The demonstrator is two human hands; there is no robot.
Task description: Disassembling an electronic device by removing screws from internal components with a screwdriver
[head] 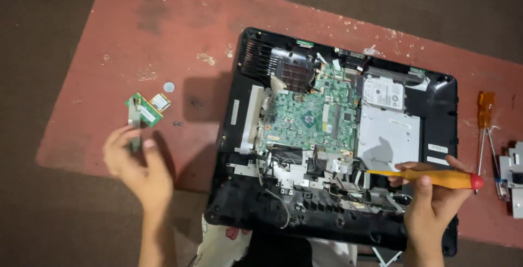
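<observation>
Both hands hold something over an opened computer chassis.

Left hand [133, 161], at 9 o'clock, pinches a small grey metal piece [134, 120] upright beside green memory modules [146, 110]. Right hand [430, 190], at 4 o'clock, grips a yellow screwdriver [430, 177], shaft pointing toward 9 o'clock, over the chassis [327, 136].

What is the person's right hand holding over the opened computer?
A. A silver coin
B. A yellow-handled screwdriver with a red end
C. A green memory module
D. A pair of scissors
B: the right hand grips a yellow-handled screwdriver with a red end, its tip toward the opened computer.
</observation>
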